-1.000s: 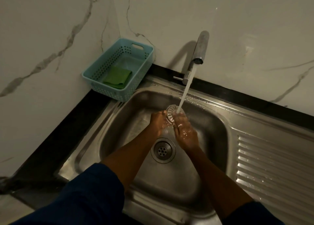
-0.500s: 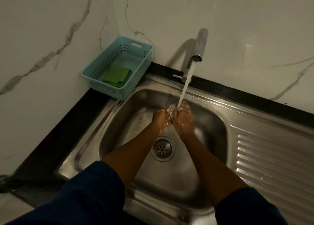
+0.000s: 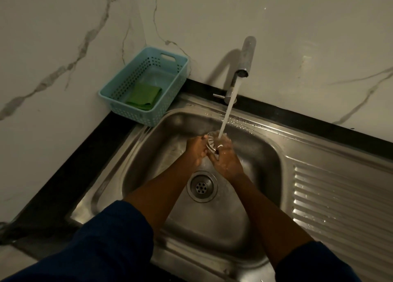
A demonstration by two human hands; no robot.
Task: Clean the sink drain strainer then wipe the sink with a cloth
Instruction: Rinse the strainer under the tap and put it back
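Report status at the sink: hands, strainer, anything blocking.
Left hand and right hand both gripping the strainer under the running tap. Green cloth untouched in the blue basket. Sink clear of obstructions.

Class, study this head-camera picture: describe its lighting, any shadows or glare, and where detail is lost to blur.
Head view: dim overall, sleeves nearly black; the tap casts a soft shadow left onto the marble wall; glare streaks the sink drainboard ridges; running water blurs the strainer held between the left hand and right hand; the straight counter edges bow slightly, a wide-angle effect.
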